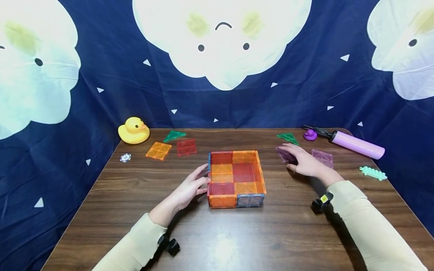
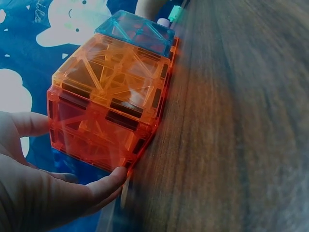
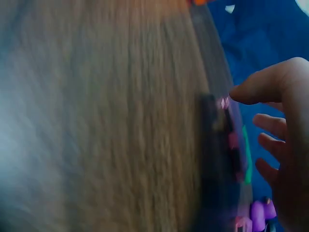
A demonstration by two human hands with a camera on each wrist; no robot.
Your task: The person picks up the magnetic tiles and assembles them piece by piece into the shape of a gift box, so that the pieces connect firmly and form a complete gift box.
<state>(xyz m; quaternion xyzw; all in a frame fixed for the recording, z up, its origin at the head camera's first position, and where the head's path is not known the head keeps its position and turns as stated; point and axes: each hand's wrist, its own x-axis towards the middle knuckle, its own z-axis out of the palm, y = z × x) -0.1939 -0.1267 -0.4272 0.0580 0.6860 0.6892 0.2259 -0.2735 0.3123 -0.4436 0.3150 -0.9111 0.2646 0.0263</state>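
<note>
Tile tray (image 1: 236,178) sits mid-table (image 1: 237,233), open box of clear plastic squares, orange, red, one blue; I judge it light, stiff, slick, joints likely to part under squeeze; best held low at corners or slid flat; left hand (image 1: 190,187) rests relaxed fingers against tray's left wall, no curl round it; right hand (image 1: 305,162) lies flat, fingers straight, on purple tile (image 1: 286,154) to tray's right; that tile thin, rigid, hard to lift unless edge tipped; I read no brand, label or writing anywhere.
</note>
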